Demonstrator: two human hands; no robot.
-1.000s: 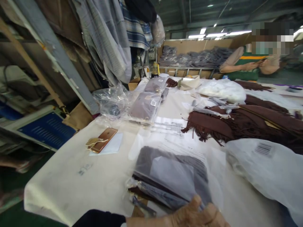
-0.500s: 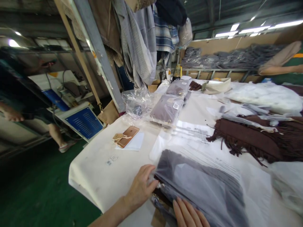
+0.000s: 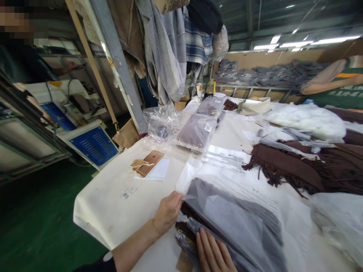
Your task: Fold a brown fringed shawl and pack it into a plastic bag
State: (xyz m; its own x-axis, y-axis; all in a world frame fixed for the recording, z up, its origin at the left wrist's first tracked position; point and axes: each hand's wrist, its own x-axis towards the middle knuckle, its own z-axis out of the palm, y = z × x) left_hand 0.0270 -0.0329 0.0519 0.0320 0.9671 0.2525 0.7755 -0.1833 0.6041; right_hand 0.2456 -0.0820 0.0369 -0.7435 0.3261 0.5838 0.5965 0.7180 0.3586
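A: From the head view, what's the count?
B: One dark bundle in clear plastic (image 3: 244, 224), on the near part of the white table (image 3: 102, 204); one phone (image 3: 154, 160) beyond it to the left; two wrapped grey packs (image 3: 195, 130) showing farther back, one behind the other.
A: And the hands?
B: Two, both at the bundle. The left hand (image 3: 168, 212) reaches in from lower left, fingers curled closed, seemingly pinching the plastic at its left corner. The right hand (image 3: 214, 253) lies on the near side, fingers outstretched, pressing rather than gripping.
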